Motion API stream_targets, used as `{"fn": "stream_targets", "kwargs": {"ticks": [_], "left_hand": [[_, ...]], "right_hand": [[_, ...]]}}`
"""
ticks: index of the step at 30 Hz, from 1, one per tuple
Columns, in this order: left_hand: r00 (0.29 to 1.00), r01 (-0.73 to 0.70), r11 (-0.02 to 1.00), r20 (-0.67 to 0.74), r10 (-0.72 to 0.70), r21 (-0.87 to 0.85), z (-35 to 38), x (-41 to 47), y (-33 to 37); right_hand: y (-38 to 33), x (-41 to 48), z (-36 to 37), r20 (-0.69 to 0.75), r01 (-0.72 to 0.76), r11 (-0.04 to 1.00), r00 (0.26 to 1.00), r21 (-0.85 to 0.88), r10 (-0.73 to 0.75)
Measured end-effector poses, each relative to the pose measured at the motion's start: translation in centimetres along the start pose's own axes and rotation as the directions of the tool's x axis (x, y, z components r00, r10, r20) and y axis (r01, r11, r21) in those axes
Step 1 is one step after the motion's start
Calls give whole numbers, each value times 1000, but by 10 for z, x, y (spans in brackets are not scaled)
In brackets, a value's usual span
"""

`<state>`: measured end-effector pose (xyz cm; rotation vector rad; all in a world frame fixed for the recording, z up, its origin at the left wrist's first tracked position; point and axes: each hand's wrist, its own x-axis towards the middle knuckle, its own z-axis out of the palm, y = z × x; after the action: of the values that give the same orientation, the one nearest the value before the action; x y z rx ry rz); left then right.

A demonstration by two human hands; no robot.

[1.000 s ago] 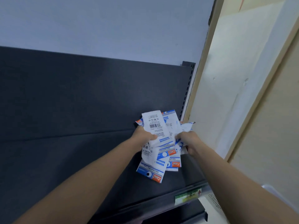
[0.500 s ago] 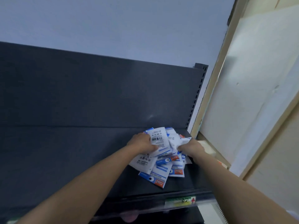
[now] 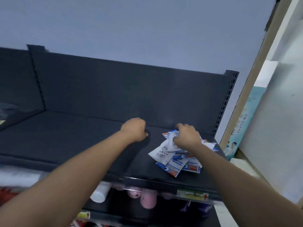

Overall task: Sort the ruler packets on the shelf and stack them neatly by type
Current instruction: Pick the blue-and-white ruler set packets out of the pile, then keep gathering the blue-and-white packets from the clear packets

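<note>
The ruler packets (image 3: 173,159) look light, floppy and slippery, so take them by an edge. The right hand (image 3: 186,136) pinches the top one; the left hand (image 3: 133,130), beside them, curls empty.

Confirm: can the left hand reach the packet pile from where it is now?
Probably yes. The left hand is just left of the packet pile, with only bare shelf between them. The right hand grips the pile's top, leaving the near edge free.

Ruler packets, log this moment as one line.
ruler packets: loose pile on shelf | right hand: grips pile top | left hand: curled, empty, left of pile
</note>
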<state>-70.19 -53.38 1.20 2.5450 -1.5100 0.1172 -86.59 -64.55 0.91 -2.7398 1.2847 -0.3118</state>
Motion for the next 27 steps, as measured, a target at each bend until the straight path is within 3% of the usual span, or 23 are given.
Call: {"fn": "stream_targets", "kwargs": {"ticks": [11, 27], "left_hand": [[953, 304, 934, -44, -301, 187, -44, -98, -121], [825, 562, 791, -89, -559, 243, -84, -228, -336]], "right_hand": [[-148, -15, 15, 97, 459, 888, 884, -5, -457], [-404, -49, 62, 128, 691, 717, 706, 89, -696]]}}
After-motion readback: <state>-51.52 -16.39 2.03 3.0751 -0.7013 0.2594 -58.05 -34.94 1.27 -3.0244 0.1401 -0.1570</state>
